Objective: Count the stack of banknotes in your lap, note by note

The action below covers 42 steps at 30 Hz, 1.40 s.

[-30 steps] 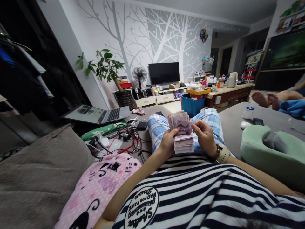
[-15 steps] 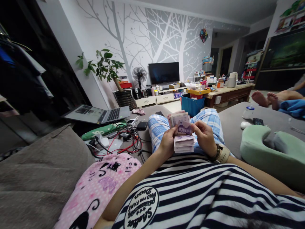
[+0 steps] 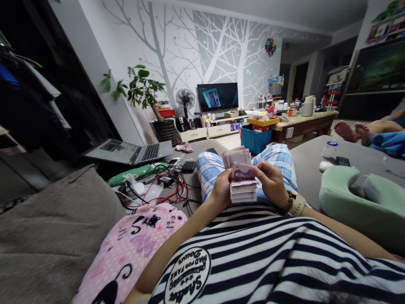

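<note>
My left hand [image 3: 223,186] is closed on a stack of banknotes [image 3: 243,195] above my lap, its thumb lying on the notes. The notes fan upward past the fingers and also hang below them in layers. Between thumb and fingers, my right hand [image 3: 271,182] pinches the right edge of a purple banknote [image 3: 242,171] marked with a 5. That note bends and lies over the front of the stack. Blue plaid trousers [image 3: 278,157] show behind both hands. A watch and a dark bracelet are on my right wrist.
To the left are an open laptop [image 3: 126,151], tangled cables [image 3: 177,185] and a pink blanket [image 3: 136,249]. At right lie a green neck pillow [image 3: 338,190], a white mouse [image 3: 325,166] and a lidded jar [image 3: 330,148]. Another person's bare feet [image 3: 346,130] rest farther right.
The purple note in my right hand has shifted slightly and bends more over the stack. My left hand keeps its hold. The television screen has gone from dark to showing a picture.
</note>
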Available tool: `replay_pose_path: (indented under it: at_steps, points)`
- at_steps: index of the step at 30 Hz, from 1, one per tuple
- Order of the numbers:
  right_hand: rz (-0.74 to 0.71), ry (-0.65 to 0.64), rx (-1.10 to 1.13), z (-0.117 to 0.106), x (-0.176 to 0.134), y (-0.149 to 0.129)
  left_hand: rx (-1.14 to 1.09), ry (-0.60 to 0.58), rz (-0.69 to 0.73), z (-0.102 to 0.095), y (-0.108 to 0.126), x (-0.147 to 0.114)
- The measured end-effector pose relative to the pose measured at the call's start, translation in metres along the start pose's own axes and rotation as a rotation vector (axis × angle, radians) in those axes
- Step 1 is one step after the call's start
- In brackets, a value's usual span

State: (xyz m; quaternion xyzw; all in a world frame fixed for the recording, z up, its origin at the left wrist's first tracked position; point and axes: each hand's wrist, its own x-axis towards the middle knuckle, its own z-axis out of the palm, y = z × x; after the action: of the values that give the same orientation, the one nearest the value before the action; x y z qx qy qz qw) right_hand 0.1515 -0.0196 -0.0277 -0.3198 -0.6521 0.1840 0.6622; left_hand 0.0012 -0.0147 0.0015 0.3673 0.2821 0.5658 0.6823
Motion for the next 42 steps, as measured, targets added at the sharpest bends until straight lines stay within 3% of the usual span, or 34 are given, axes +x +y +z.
replay_pose_path:
  at_steps: [15,25,33,42]
  points:
    - [-0.007,0.001,0.002,0.0000,-0.0011,-0.0002,-0.029,-0.027,-0.031,-0.0012,-0.0017,0.0033]
    - [-0.032,-0.021,0.051,0.0005,-0.0038,0.0029,-0.048,-0.122,-0.059,-0.0014,-0.0023,0.0050]
    - [-0.023,-0.035,0.064,0.0016,-0.0045,0.0033,-0.067,-0.106,-0.130,0.0009,0.0001,0.0015]
    - [-0.014,-0.033,0.025,0.0012,-0.0056,0.0021,-0.072,-0.096,-0.112,0.0024,0.0010,-0.0002]
